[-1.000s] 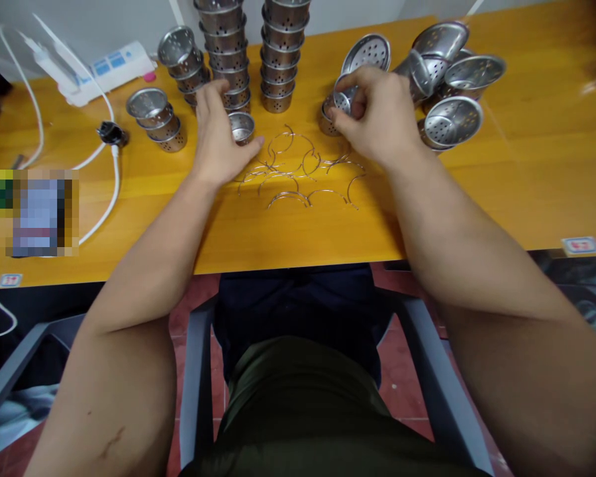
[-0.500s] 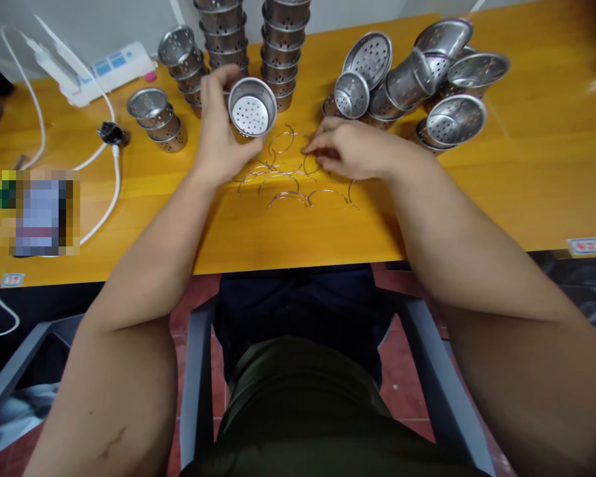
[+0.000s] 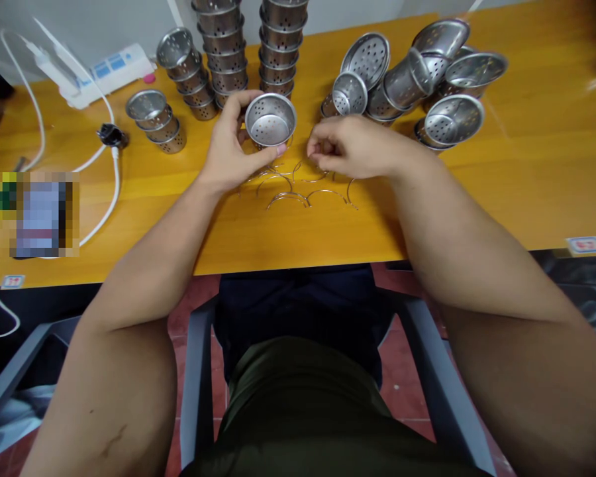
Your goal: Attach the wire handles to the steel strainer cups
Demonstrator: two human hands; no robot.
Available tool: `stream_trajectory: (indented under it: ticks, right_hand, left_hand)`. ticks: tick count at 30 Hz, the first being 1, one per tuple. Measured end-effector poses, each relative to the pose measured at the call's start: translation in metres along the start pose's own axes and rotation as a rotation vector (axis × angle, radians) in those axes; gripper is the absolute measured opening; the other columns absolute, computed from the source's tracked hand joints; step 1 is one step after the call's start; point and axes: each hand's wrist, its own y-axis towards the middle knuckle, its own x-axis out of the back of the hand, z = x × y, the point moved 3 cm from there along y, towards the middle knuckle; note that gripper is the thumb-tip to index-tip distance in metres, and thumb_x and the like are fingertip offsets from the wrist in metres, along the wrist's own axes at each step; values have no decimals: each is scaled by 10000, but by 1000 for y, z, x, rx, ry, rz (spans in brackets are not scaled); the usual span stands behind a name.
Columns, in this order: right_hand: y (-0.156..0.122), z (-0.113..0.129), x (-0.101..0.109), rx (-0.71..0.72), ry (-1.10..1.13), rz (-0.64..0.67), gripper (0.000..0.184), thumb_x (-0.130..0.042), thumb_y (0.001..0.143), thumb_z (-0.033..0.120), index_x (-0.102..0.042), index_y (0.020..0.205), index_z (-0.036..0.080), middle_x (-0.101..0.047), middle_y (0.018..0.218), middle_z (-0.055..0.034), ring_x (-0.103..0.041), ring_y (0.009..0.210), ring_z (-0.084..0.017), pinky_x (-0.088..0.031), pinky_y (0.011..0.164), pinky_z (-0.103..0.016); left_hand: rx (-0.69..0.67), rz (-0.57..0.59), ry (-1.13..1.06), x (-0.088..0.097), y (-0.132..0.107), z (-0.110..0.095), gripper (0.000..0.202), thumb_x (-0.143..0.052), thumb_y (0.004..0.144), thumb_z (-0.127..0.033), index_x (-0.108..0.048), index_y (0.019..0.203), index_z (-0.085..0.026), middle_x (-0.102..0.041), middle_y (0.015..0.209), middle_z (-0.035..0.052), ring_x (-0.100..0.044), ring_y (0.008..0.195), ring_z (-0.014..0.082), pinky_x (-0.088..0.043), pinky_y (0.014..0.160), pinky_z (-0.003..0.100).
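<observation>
My left hand (image 3: 236,146) is wrapped round the side of a small perforated metal cup (image 3: 271,119), thumb along its near side. The cup's open mouth tips toward me, and its inner base shows. My right hand (image 3: 345,146) is closed in a pinch just right of the cup, at a thin wire ring (image 3: 295,173) that runs up to its fingertips; the fingers partly hide the contact. Several more wire rings (image 3: 288,195) lie loose on the table under and in front of both hands.
Tall stacks of perforated cups (image 3: 221,53) stand behind my left hand, with a short stack (image 3: 156,119) farther left. Loosely piled cups (image 3: 407,79) lie beyond my right hand. A power strip (image 3: 112,73), white cables and a blurred phone (image 3: 42,218) occupy the table's left side.
The cup in my left hand has moved right and slightly nearer, and its mouth has tilted upward. My right hand has shifted slightly, its fingers drawn closer together among the wire rings.
</observation>
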Motion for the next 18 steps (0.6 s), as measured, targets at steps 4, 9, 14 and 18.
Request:
stream_trajectory:
  ticks: [4,9,14,18]
  right_hand:
    - [1,-10,8,-17,279,-96,319,-869,1005,-42,-838,1142,244,-856,916,16,-708,725,-176,-607,758,-349]
    - [9,-25,1,38,554,-143,231,-998,1115,94,-853,1225,237,-854,903,28,-720,573,-141,-597,527,-252]
    - [11,-22,1,40,554,-285,349,-1063,1200,454,-782,1102,272,-763,773,41,-646,497,-153,-532,416,-289]
    - [8,-3,3,63,530,-442,417,-1015,1168,722,-813,1213,359,-771,806,44,-577,525,-190,-472,447,-365]
  left_hand:
    - [-1,4,-78,1,-1,-7,836,-1055,814,-789,-726,1567,-635,-844,1638,-19,-794,1546,499,-718,1224,848]
    - [165,-14,-120,-4,-1,-11,931,-1152,630,-788,-780,1454,-565,-875,1587,-2,-794,1561,514,-774,1233,807]
    - [52,-26,-272,-10,0,9,940,-1157,661,-827,-786,1482,-559,-896,1538,23,-870,1441,493,-802,1192,783]
    - [57,0,-292,-13,-1,2,933,-1184,693,-880,-820,1458,-490,-905,1499,72,-882,1436,495,-809,1199,745]
